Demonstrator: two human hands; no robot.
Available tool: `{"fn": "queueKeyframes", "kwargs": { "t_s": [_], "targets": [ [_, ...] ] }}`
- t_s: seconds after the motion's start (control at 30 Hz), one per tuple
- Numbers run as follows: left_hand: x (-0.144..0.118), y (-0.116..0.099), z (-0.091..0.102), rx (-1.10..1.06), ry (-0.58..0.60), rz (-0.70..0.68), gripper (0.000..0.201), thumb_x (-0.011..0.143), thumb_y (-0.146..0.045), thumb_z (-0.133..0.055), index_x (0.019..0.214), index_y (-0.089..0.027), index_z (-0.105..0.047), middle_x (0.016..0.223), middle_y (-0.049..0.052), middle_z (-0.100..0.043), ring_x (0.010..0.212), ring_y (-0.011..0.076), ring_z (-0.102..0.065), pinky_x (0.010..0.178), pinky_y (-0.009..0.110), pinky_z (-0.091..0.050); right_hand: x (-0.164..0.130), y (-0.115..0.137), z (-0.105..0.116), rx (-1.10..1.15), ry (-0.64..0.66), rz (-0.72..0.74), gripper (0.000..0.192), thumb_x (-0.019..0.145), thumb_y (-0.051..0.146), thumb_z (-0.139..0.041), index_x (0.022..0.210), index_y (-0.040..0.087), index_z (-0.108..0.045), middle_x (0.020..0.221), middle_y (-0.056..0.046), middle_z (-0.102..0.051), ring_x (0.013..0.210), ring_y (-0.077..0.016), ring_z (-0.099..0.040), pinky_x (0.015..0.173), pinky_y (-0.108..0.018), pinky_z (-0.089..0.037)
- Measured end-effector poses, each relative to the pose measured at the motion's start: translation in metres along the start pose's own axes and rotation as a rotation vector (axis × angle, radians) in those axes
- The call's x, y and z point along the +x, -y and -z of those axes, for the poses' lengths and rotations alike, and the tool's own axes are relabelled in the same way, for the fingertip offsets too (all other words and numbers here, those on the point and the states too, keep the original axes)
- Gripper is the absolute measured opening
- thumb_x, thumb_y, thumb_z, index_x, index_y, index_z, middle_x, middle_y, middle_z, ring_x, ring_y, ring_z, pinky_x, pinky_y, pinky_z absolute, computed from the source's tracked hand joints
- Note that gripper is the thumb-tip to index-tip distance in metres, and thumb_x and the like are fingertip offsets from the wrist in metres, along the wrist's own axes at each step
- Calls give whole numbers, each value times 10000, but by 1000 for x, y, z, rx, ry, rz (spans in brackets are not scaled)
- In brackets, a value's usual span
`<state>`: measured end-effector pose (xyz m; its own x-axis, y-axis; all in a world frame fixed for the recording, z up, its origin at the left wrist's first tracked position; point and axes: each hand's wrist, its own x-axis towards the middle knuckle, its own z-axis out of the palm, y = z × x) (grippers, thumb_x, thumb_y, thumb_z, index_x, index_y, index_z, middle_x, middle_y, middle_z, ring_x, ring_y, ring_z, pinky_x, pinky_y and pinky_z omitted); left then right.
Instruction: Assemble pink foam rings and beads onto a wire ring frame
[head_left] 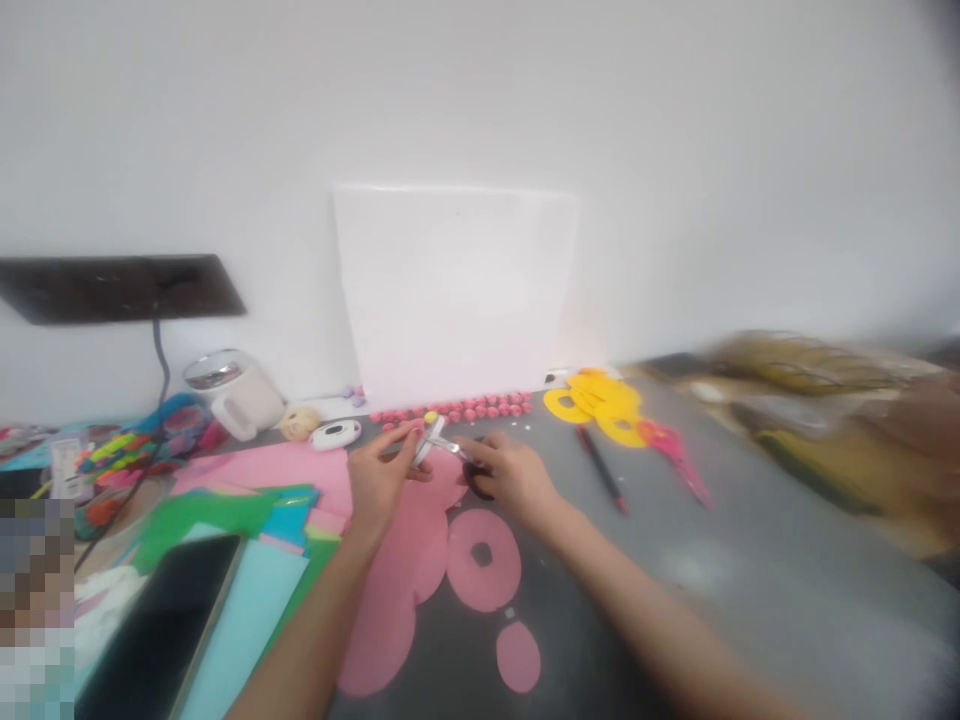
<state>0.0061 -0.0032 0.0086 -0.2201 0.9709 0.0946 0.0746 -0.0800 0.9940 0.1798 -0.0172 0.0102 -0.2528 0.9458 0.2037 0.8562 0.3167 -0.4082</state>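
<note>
One white strip (pixel 428 443), above pink scalloped paper (pixel 405 570) on the surface (pixel 750 540) | left hand (pixel 376 482) pinches it | right hand (pixel 519 480) grips dark-handled scissors (pixel 454 448), blades at the strip, contact unclear | clean snipping probably wants the strip taut, left fingertips clear of the blades | pink balls (pixel 481 410) behind

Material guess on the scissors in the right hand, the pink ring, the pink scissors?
Held scissors: likely metal blades, silvery and shiny; dark handles, probably plastic.
Pink ring: matte paper or thin foam sheet; flat, evenly colored, no shine.
Pink scissors: bright pink throughout, so probably plastic, at least the handles; too blurred to judge finish.
</note>
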Motion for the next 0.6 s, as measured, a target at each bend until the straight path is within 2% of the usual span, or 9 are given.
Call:
{"fn": "queueKeyframes", "kwargs": {
  "t_s": [0.37, 0.47, 0.6],
  "targets": [
    [0, 0, 1, 6, 1, -28, 418, 671, -407, -677, 958, -103, -696, 477, 0, -632, 402, 179, -617, 453, 319, -578, 0, -4, -2, 400, 33, 35, 367, 661, 153, -550, 1001, 230, -665, 683, 20, -522, 585, -104, -428, 573, -198, -340],
    [0, 1, 1, 10, 0, -30, 423, 669, -407, -675, 968, -107, -696, 472, -3, -633, 389, 176, -611, 446, 315, -576, 1, -5, -1, 429, 35, 43, 350, 665, 172, -575, 1001, 220, -661, 658, 27, -508, 581, -102, -426, 563, -193, -342],
    [-1, -3, 0, 13, -5, -30, 398, 672, -386, -676, 955, -108, -701, 469, -7, -633, 388, 173, -611, 439, 308, -575, 1, -7, 0, 352, 15, -1, 438, 649, 172, -629, 1081, 243, -639, 749, 3, -562, 624, -118, -489, 611, -216, -380]
  ]
}}
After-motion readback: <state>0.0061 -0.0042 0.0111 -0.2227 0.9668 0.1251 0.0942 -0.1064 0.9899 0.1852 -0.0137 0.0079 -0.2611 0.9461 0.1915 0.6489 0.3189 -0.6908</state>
